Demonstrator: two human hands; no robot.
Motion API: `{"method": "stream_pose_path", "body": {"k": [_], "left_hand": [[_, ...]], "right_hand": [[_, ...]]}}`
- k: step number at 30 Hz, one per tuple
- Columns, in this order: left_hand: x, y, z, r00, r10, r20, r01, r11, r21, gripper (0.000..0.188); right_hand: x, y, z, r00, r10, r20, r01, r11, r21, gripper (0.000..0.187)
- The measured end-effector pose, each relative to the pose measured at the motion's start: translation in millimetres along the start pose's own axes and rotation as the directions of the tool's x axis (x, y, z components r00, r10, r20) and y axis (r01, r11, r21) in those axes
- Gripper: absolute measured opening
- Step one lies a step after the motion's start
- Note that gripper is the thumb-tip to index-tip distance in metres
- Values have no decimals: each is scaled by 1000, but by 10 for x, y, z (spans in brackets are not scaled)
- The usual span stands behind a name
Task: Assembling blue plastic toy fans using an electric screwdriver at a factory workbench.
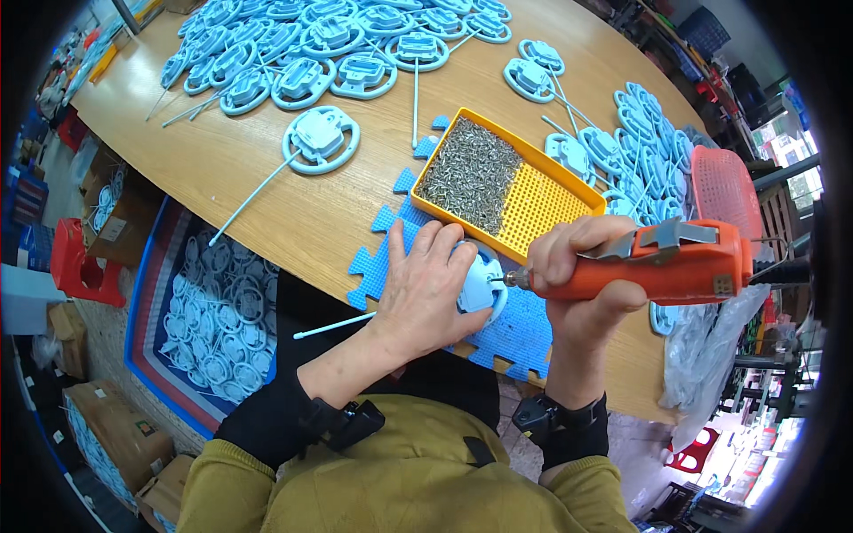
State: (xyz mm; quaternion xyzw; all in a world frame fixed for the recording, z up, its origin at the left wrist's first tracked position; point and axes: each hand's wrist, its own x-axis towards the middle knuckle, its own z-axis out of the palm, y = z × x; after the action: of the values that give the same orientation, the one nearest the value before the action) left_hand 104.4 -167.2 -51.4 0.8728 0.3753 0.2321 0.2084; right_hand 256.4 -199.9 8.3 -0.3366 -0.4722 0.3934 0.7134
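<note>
My left hand (425,286) lies over a light blue plastic wheel-shaped part (480,286), its thumb and fingers gripping the near left side. A thin light blue rod (336,326) sticks out to the left from under that hand. The part rests on a blue foam mat (524,333). In my right hand (582,266) is an orange electric screwdriver (662,266), lying nearly level. Its bit (504,280) points left and meets the face of the part. My hand covers much of the wheel's rim.
Behind the mat stands a yellow perforated tray (555,209) partly filled with small screws (471,175). Many similar blue parts (329,35) cover the far table, with more (635,142) at right beside a pink basket (724,188). A large bin (147,329) of parts stands left, below the table.
</note>
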Motion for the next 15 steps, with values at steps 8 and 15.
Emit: {"method": "stream_pose_path", "body": {"k": [8, 15], "left_hand": [[-21, 1, 31, 999, 9, -52, -11, 1000, -21, 65], [15, -21, 36, 999, 8, -43, -9, 1000, -23, 66]], "right_hand": [[12, 9, 57, 997, -75, 26, 78, 983, -164, 70], [64, 151, -16, 985, -98, 144, 115, 987, -117, 71]]}}
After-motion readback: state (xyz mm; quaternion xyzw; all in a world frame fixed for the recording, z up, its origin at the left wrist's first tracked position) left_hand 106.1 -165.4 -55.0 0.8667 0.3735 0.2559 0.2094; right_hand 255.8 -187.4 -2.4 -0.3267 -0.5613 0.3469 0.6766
